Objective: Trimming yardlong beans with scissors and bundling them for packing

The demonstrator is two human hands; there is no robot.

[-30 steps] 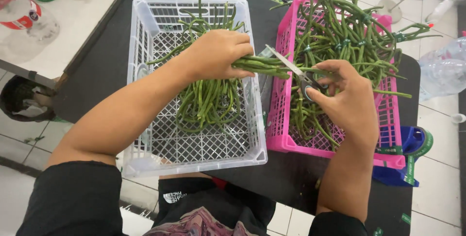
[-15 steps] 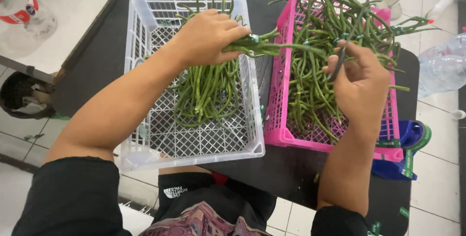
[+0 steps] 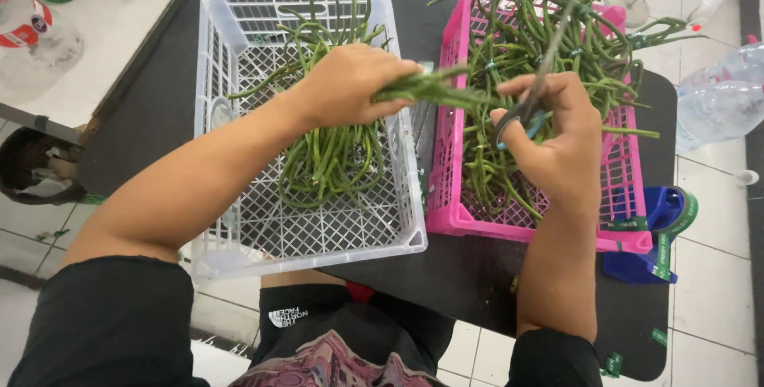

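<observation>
Black table (image 3: pixel 159 100) w/ two crates: left hand (image 3: pixel 350 84) clamping long-bean bundle (image 3: pixel 430 88), right hand (image 3: pixel 557 136) gripping scissors (image 3: pixel 529 112); mid-trim, next prob. needs blades lined up on bundle ends.

You have two crates in front of you: one white crate (image 3: pixel 239 37) and one pink crate (image 3: pixel 446 156), each with too many green long beans (image 3: pixel 334 156) to count. You're working with two hands, one pair of scissors (image 3: pixel 529 112), beside two clear plastic bottles (image 3: pixel 720 92).
</observation>
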